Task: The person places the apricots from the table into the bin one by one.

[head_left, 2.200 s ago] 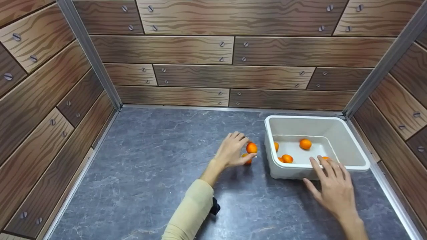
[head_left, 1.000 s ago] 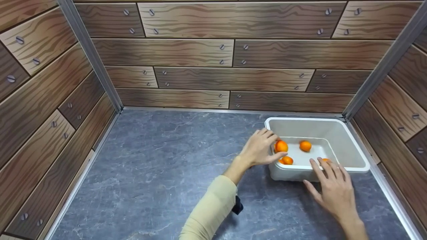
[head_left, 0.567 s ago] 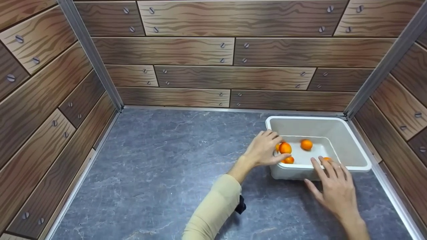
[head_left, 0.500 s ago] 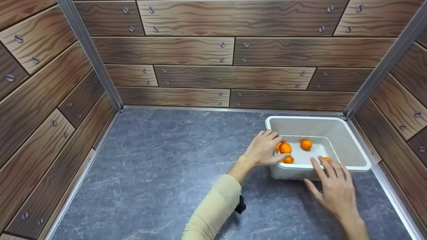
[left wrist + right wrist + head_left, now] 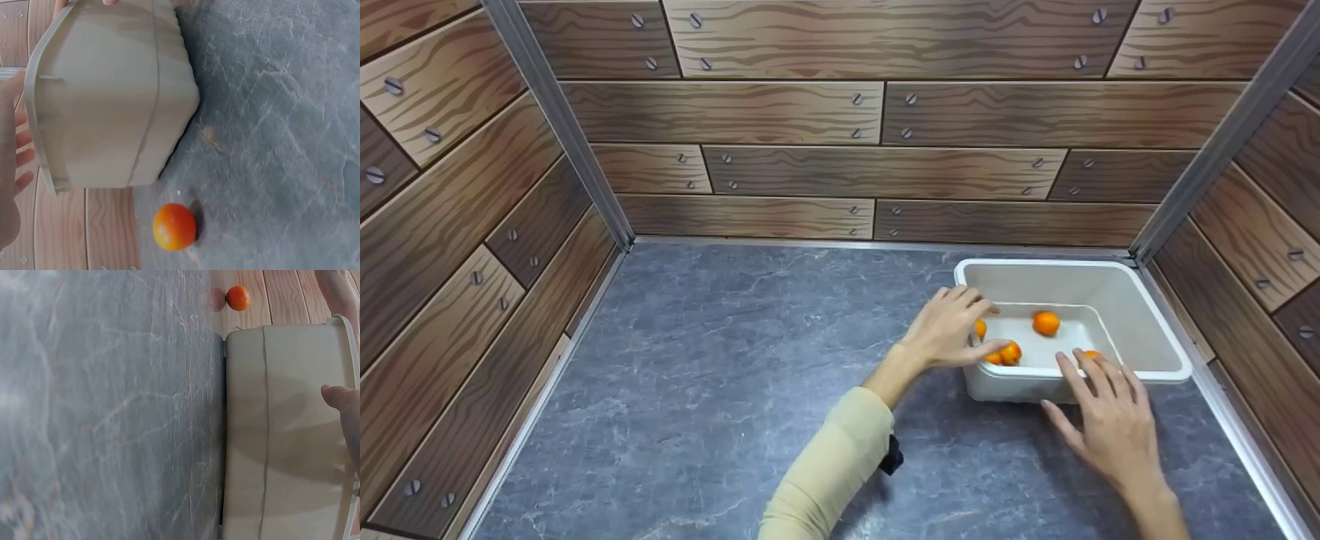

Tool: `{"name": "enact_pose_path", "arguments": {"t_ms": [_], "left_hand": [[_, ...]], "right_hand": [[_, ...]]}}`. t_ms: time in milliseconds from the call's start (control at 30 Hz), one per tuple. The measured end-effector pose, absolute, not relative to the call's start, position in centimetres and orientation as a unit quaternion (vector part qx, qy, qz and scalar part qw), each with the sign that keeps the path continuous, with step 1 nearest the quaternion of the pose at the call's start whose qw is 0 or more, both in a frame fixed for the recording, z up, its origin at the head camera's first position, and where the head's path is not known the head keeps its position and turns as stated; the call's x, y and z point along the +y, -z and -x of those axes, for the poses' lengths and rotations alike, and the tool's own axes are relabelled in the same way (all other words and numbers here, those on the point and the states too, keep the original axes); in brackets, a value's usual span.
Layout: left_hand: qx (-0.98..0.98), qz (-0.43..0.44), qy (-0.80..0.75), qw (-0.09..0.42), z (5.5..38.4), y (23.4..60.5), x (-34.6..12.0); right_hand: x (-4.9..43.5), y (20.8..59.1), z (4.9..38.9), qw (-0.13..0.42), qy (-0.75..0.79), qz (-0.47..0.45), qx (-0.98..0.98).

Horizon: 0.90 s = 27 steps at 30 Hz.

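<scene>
A pale grey-white plastic bin stands at the right, with several small, smooth orange fruits on its floor. Over its left rim reaches my left hand, fingers and thumb spread with nothing held between them. Two fruits lie together in the front left corner, just beyond the thumb. My right hand is at the front rim, its loose fingers over the edge and its thumb outside the wall. One more orange fruit sits on the table beside the bin, hidden in the head view behind my left hand.
Wood-patterned panels with metal edge strips close off the back and both sides. The bin stands close to the right-hand strip. Dark grey marbled tabletop stretches out to the left of the bin.
My left hand has carried a fruit rightward from the table to above the bin and let it go; it now lies among those inside. The right hand has stayed at the front rim.
</scene>
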<state>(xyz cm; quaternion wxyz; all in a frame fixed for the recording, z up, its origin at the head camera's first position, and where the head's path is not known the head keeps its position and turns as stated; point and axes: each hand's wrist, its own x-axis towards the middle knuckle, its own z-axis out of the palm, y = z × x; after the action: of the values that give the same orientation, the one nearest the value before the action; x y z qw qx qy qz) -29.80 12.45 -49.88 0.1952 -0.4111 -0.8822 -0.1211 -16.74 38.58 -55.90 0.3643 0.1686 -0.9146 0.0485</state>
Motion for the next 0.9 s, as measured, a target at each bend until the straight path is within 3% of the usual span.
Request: {"name": "enact_pose_path", "arguments": {"t_ms": [100, 467, 900], "left_hand": [[-0.884, 0.412, 0.116, 0.190, 29.9, 49.7, 11.8], [-0.895, 0.398, 0.096, 0.180, 30.8, 49.9, 9.1], [-0.909, 0.377, 0.103, 0.149, 31.6, 52.5, 6.6]], "right_hand": [[38.6, 55.9, 16.7, 0.348, -0.044, -0.165, -0.922], [38.4, 55.8, 16.7, 0.373, -0.058, -0.169, -0.910], [38.6, 55.9, 16.7, 0.354, -0.046, -0.167, -0.919]]}}
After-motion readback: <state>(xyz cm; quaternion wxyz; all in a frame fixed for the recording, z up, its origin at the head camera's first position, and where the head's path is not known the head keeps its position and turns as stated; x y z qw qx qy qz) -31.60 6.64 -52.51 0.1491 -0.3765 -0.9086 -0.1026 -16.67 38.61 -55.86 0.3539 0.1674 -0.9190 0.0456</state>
